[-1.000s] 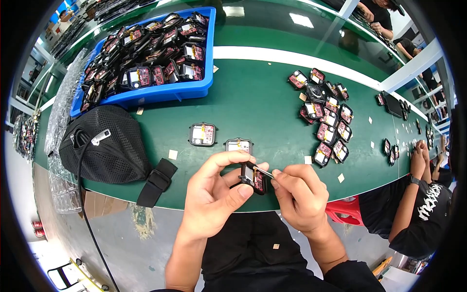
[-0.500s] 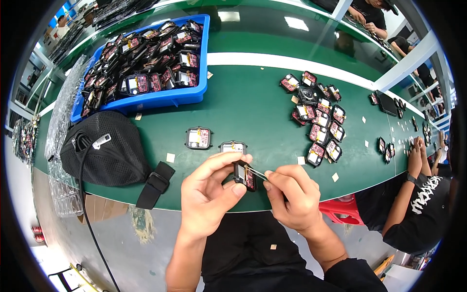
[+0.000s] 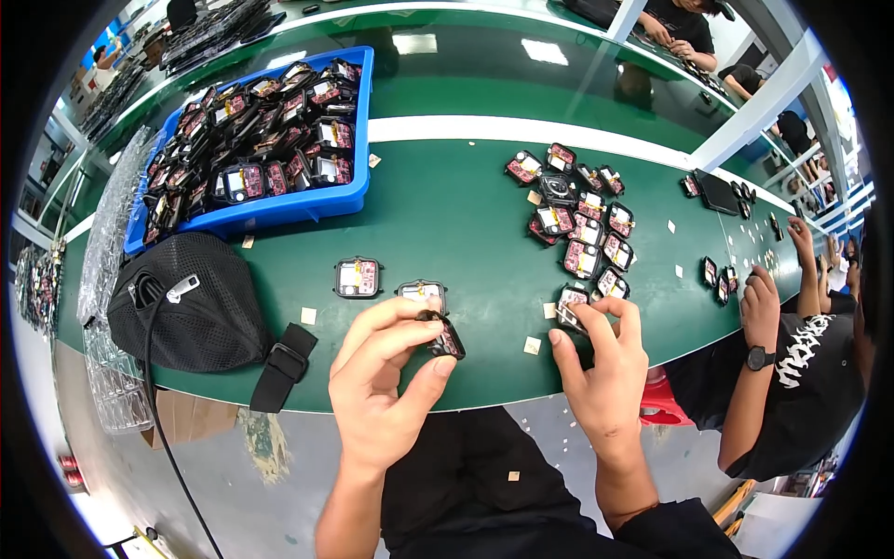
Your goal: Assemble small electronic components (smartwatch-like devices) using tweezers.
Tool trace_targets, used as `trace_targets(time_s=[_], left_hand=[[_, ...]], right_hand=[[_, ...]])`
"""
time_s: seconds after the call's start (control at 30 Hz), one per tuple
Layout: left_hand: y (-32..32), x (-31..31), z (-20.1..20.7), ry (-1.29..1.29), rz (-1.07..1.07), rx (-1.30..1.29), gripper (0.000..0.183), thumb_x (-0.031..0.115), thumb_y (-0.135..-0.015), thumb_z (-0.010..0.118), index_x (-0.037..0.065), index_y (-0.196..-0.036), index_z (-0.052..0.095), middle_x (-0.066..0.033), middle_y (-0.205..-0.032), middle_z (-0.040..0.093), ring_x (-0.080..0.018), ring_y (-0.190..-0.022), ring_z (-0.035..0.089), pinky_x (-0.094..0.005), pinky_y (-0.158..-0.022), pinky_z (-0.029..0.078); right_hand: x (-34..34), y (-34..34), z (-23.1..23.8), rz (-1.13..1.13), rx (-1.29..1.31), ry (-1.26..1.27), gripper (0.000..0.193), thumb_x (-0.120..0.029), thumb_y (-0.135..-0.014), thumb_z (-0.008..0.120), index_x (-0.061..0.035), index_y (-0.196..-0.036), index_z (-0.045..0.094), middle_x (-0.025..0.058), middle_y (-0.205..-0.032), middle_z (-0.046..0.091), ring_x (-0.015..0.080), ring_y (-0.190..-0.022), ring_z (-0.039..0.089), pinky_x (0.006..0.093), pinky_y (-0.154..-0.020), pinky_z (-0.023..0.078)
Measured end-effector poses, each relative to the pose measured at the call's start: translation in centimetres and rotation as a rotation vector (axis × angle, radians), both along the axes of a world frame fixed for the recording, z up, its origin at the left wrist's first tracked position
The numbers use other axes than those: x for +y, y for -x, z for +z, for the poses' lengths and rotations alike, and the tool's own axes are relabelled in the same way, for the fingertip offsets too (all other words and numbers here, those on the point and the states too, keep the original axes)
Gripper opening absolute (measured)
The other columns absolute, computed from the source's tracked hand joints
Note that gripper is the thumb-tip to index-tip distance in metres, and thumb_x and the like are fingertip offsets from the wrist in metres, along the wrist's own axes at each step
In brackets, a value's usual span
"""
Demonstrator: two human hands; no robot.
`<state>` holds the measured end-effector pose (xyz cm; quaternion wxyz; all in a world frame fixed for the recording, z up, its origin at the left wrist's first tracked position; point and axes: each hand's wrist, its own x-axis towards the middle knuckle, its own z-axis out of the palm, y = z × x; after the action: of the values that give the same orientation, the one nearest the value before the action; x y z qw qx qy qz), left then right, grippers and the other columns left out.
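Note:
My left hand (image 3: 380, 405) is closed, pinching a tilted black watch case (image 3: 447, 340) with a reddish circuit board inside between thumb and fingers. To the right, my right hand (image 3: 605, 377) has thumb and fingertips around another watch case (image 3: 570, 302), at the near end of a loose cluster of similar watch cases (image 3: 583, 258). That case still lies on the green table (image 3: 447, 205). Whether the right hand also keeps the thin tweezers is hard to make out. Just beyond my left hand lie two more watch cases, one (image 3: 358, 278) farther left and one (image 3: 421, 294) partly covered by my fingers.
A blue bin (image 3: 366, 121) heaped with watch cases stands at the back left. Near it are a black mesh bag (image 3: 191, 303) with a cable and a black strap (image 3: 283, 367). Small pale squares (image 3: 532, 346) dot the table. A co-worker's hand (image 3: 760, 312) is at right.
My right hand has moved right, away from the watch case in my left hand, to the cluster's near case. My left hand still holds its case. The view has shifted slightly.

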<state>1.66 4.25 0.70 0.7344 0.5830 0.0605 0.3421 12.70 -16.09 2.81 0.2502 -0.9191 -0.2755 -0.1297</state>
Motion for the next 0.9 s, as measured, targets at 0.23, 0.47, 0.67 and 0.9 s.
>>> trace_targets(time_s=[0.23,0.47,0.67,0.9], left_hand=[[-1.8,2.5,1.2,-0.806,0.451,0.407,0.024,0.002,-0.087,0.081,0.0,-0.109,0.074,-0.0169,-0.125,0.073,-0.0405,-0.137,0.061,-0.0505,-0.118,0.043],[-0.9,1.4,0.9,-0.959,0.671,0.3,0.028,-0.002,-0.084,0.08,0.0,-0.111,0.072,-0.0176,-0.127,0.069,-0.0417,-0.132,0.063,-0.0491,-0.109,0.05],[2.6,-2.0,2.9,0.181,-0.209,0.402,0.026,0.017,-0.103,0.072,-0.002,-0.12,0.069,-0.0102,-0.108,0.071,-0.0111,-0.076,0.067,-0.0264,-0.064,0.055],[4.4,-0.7,1.6,0.505,-0.775,0.479,0.069,0.048,-0.11,0.056,-0.016,-0.134,0.06,-0.0211,-0.106,0.072,-0.0237,-0.079,0.073,-0.034,-0.065,0.061]], right_hand=[[-0.4,1.2,-0.2,0.061,0.018,-0.025,0.037,-0.016,-0.083,0.087,-0.0065,-0.116,0.072,0.0114,-0.119,0.062,0.0235,-0.067,0.063,0.0388,-0.061,0.053],[0.4,1.0,-0.8,0.261,0.018,-0.185,0.039,-0.006,-0.076,0.089,-0.0071,-0.109,0.069,0.0106,-0.12,0.07,0.0261,-0.077,0.073,0.0366,-0.057,0.057],[0.3,1.4,-0.7,0.735,0.066,-0.457,0.036,-0.001,-0.078,0.087,-0.0032,-0.108,0.067,0.017,-0.12,0.076,0.0245,-0.068,0.074,0.0308,-0.055,0.06],[0.1,1.6,1.2,1.022,0.056,-0.341,0.025,-0.007,-0.085,0.078,-0.0049,-0.109,0.075,0.0118,-0.128,0.077,0.0127,-0.065,0.069,0.024,-0.051,0.051]])
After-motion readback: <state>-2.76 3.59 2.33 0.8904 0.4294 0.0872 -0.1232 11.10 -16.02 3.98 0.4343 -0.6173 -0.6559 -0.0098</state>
